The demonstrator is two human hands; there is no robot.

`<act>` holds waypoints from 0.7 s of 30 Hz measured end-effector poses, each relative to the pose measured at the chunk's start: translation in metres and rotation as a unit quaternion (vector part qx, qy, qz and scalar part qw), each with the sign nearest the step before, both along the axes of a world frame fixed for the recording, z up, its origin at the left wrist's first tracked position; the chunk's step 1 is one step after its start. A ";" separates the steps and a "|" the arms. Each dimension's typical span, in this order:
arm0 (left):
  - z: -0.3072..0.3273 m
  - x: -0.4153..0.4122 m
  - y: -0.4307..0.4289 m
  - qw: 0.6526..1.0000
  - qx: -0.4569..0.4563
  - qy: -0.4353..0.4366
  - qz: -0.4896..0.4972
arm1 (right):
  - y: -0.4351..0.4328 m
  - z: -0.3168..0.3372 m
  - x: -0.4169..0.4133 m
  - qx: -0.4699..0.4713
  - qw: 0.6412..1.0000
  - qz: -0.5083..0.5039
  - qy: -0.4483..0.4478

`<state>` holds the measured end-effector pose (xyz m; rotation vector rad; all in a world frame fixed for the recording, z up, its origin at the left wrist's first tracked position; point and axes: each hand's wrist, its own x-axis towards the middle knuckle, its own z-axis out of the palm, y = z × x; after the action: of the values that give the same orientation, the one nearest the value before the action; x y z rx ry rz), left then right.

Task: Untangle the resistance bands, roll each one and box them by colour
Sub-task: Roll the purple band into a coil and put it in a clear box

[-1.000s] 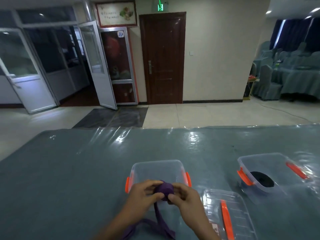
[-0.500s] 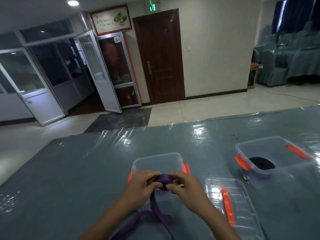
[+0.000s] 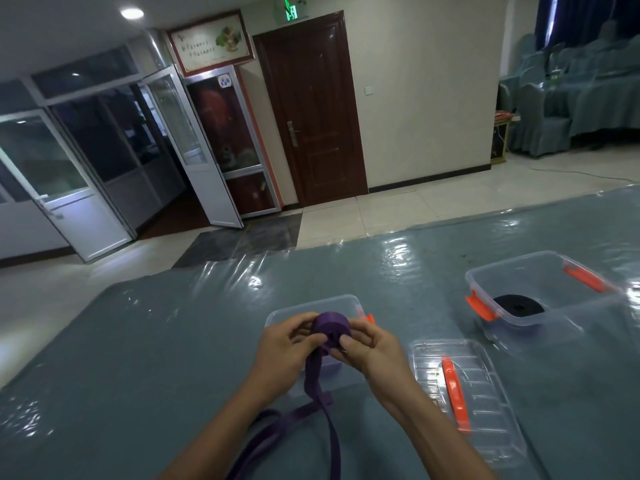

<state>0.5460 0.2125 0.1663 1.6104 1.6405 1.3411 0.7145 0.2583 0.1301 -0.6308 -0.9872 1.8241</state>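
Two clear plastic boxes with orange latches stand on the counter (image 3: 173, 341), which is covered by a shiny transparent sheet. The right box (image 3: 568, 271), at the far right, holds a black band (image 3: 518, 305) rolled into a flat coil that lies against its near left corner. The middle box (image 3: 341, 300) stands just behind the hands, which hide most of its inside, so what it holds cannot be told. A clear lid (image 3: 485, 410) with an orange handle lies flat on the counter at the near right, between the two boxes and closer to the viewer.

The purple band (image 3: 330, 325) is held up in front of the middle box, its far part wound into a tight roll. The left hand (image 3: 287, 351) grips the roll's left side, its fingers (image 3: 301, 318) curled over the top and its thumb pressed in near the roll's lower edge. The right hand (image 3: 367, 348) pinches the right side, thumb at the front and fingers curled behind. Both sets of fingers are clamped on the roll. The unrolled part hangs from the roll between the wrists and trails across the counter to the near edge of the view, folded double.
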 end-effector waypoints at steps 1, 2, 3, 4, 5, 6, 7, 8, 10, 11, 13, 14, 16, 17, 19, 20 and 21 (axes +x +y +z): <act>0.002 -0.001 -0.001 1.000 0.001 0.026 -0.005 | 0.001 -0.001 0.001 0.024 0.999 -0.005 -0.033; 0.004 -0.004 -0.001 0.998 0.003 0.053 -0.012 | 0.003 0.000 0.001 0.073 0.993 -0.018 -0.093; 0.006 -0.007 -0.002 0.996 0.005 0.081 -0.019 | 0.006 0.000 0.003 0.138 0.974 -0.039 -0.173; 0.008 -0.009 -0.001 0.994 0.007 0.109 -0.028 | 0.008 0.002 0.004 0.201 0.947 -0.057 -0.244; 0.009 -0.012 -0.001 0.990 0.008 0.136 -0.038 | 0.010 0.003 0.004 0.252 0.923 -0.067 -0.284; 0.011 -0.014 0.000 0.986 0.006 0.162 -0.047 | 0.011 0.006 0.003 0.288 0.909 -0.063 -0.294; 0.012 -0.014 0.002 0.981 0.003 0.186 -0.055 | 0.012 0.009 0.002 0.314 0.901 -0.052 -0.295; 0.013 -0.014 0.003 0.978 0.001 0.201 -0.060 | 0.014 0.011 0.000 0.334 0.893 -0.045 -0.297; 0.015 -0.013 0.006 0.977 0.004 0.205 -0.062 | 0.020 0.014 -0.001 0.339 0.890 -0.046 -0.303; 0.016 -0.012 0.007 0.979 0.010 0.194 -0.058 | 0.024 0.015 -0.001 0.325 0.897 -0.051 -0.296; 0.016 -0.010 0.009 0.988 0.021 0.148 -0.037 | 0.030 0.015 -0.001 0.276 0.927 -0.052 -0.248; 0.016 -0.010 0.010 0.993 0.020 0.111 -0.024 | 0.032 0.015 -0.002 0.239 0.948 -0.042 -0.206; 0.014 -0.007 0.013 0.999 0.010 0.037 -0.008 | 0.034 0.014 -0.001 0.166 0.979 -0.018 -0.114; 0.014 -0.005 0.014 1.000 0.008 0.009 -0.008 | 0.035 0.014 -0.001 0.131 0.989 -0.011 -0.073; 0.012 0.000 0.016 1.000 0.009 -0.028 -0.012 | 0.034 0.012 -0.002 0.061 0.998 -0.007 -0.009; 0.011 0.002 0.016 0.999 0.009 -0.038 -0.014 | 0.033 0.010 -0.002 0.034 0.999 -0.006 0.009; 0.010 0.003 0.017 0.999 0.010 -0.040 -0.014 | 0.032 0.008 -0.003 0.017 1.000 -0.006 0.017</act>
<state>0.5493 0.2295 0.1766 1.5645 1.5570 1.3934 0.7117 0.2905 0.1383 -0.5822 -0.9879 1.7974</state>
